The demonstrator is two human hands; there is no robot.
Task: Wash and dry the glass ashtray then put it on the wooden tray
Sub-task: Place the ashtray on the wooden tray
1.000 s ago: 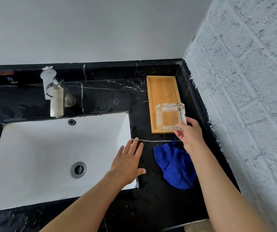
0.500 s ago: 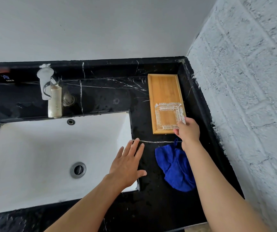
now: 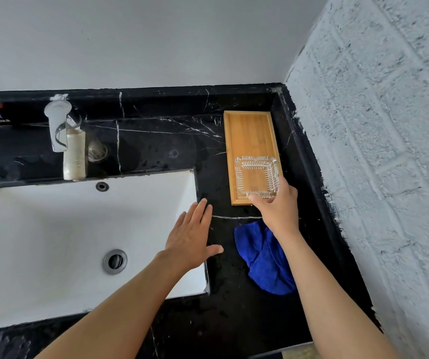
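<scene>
The square glass ashtray (image 3: 257, 177) lies flat on the near end of the wooden tray (image 3: 249, 133), which sits on the black counter by the right wall. My right hand (image 3: 278, 206) grips the ashtray's near right corner with thumb and fingers. My left hand (image 3: 192, 237) is spread flat, palm down, over the sink's right rim, holding nothing. A crumpled blue cloth (image 3: 265, 257) lies on the counter just below my right wrist, partly hidden by my forearm.
A white sink basin (image 3: 53, 229) with a drain (image 3: 115, 261) fills the left. A chrome tap (image 3: 60, 130) stands behind it. The black marble counter (image 3: 229, 320) is wet. A white brick wall (image 3: 379, 151) bounds the right side.
The ashtray has come down flat onto the near end of the tray, with my right hand still on its corner. My left hand has barely moved.
</scene>
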